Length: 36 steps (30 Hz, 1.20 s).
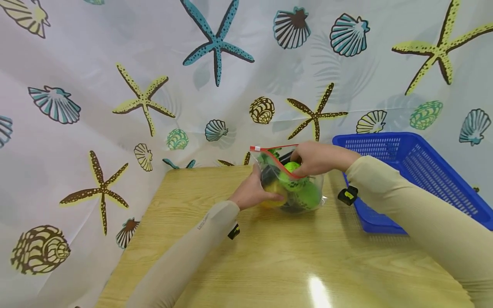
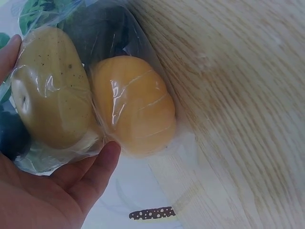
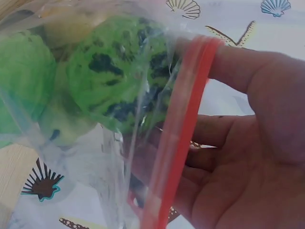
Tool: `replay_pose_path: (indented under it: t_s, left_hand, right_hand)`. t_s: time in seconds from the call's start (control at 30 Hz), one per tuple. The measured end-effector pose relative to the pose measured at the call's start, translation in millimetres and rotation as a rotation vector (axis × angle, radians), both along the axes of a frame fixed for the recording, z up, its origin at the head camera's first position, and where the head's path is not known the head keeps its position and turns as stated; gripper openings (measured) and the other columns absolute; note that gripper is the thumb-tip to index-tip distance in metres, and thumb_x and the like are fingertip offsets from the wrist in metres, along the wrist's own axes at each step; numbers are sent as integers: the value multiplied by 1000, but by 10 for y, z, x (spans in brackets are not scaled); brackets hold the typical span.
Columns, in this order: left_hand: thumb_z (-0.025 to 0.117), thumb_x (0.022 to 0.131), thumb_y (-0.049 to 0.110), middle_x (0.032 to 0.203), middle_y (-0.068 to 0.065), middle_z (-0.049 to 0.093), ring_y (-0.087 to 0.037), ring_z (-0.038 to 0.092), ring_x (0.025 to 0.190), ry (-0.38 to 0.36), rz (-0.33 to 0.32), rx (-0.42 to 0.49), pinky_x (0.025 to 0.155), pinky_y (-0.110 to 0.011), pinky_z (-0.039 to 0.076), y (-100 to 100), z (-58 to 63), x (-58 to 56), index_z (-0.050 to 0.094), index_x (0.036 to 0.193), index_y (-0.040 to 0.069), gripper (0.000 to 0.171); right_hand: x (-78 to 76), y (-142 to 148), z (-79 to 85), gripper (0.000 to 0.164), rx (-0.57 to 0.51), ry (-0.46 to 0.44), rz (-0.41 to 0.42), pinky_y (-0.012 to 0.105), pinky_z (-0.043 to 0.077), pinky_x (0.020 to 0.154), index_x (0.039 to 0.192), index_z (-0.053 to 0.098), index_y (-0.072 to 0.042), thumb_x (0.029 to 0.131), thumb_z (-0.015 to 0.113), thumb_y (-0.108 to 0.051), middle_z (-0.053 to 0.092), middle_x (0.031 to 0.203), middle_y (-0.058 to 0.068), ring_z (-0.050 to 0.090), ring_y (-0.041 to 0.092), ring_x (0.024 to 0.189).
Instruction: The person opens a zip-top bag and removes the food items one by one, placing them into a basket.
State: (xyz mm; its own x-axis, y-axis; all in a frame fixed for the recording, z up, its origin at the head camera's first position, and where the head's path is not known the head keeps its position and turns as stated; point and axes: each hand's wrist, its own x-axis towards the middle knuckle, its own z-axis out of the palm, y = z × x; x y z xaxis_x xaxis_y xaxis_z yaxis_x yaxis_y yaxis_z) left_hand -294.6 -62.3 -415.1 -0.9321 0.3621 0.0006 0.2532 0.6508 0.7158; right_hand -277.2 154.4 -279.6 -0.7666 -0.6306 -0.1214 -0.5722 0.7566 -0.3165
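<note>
A clear zip bag (image 1: 317, 182) full of vegetables stands on the wooden table, its red-edged mouth open. My left hand (image 1: 252, 190) grips the bag's left side from outside. In the left wrist view a yellow-brown potato (image 2: 52, 90) and an orange pumpkin (image 2: 136, 107) show through the plastic near the fingers. My right hand (image 1: 317, 158) reaches through the mouth and holds a round green gourd with dark blotches (image 3: 114, 71), seen behind the red zip strip (image 3: 186, 129). Dark vegetables and green leaves are partly hidden inside; some right fingertips are hidden too.
A blue plastic basket (image 1: 367, 220) stands on the table at the right, partly behind my right forearm. A white curtain (image 1: 215, 102) printed with shells and starfish hangs behind the wooden table (image 1: 250, 256).
</note>
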Motion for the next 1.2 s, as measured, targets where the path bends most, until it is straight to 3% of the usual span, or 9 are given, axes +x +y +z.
replay_pose_path:
  t_s: [0.2,0.4,0.53,0.67,0.77,0.9,1.0,1.07,1.2]
  left_hand:
    - [82,54,64,145,-4,38,-15,41,121,17,-19,32,95,-45,41,-9,-12,-9,-12,149,33,138]
    - [80,52,68,150,-7,32,-18,37,125,13,-9,-8,98,-45,39,2,-3,-6,-18,149,30,143]
    - [79,52,69,152,-9,28,-20,36,126,-6,-8,-30,100,-45,38,12,5,2,-19,150,24,146]
    - [80,54,67,149,-9,32,-20,39,123,-11,-10,-35,99,-45,39,17,13,6,-15,151,21,143]
    - [81,54,66,145,-7,38,-19,43,119,8,-21,-27,98,-45,40,24,-4,-8,-9,152,23,140]
    - [80,53,67,147,-7,37,-20,43,120,39,-37,-18,97,-46,40,31,-27,-24,-15,148,37,138]
    - [80,53,68,146,-6,38,-20,43,119,46,-39,-22,97,-46,40,27,-32,-32,-14,148,38,136]
    - [80,52,68,143,-5,41,-18,45,117,45,-35,-28,96,-45,41,21,-36,-40,-7,150,34,135]
    - [80,52,68,140,-6,44,-18,45,115,33,-18,-35,96,-45,41,7,-36,-41,0,151,26,134]
  right_hand:
    - [19,85,69,36,-40,25,-37,43,52,76,112,68,-3,85,70,-27,69,101,9,61,16,85]
    - [84,199,248,42,-106,89,-68,43,51,78,116,66,-3,84,73,-29,64,109,12,60,19,89]
    - [120,322,393,43,-139,188,-86,44,51,78,118,65,-5,85,72,-32,62,113,13,59,21,90]
    - [177,494,519,55,-126,256,-150,48,49,79,127,59,-4,87,68,-41,58,120,16,57,25,96]
    - [214,648,564,62,-132,277,-209,50,49,78,131,55,-3,87,65,-46,57,120,18,56,29,98]
    - [234,927,603,65,-161,320,-267,50,49,75,130,54,0,87,64,-47,59,114,20,57,30,95]
    - [243,1157,631,63,-140,344,-298,52,48,74,128,54,4,88,64,-44,60,111,23,57,32,93]
    - [229,1296,624,64,-88,344,-315,54,48,74,127,54,7,88,64,-44,61,110,26,57,34,92]
    - [136,1552,446,66,33,281,-332,56,49,74,124,55,12,88,65,-42,64,106,29,59,35,89]
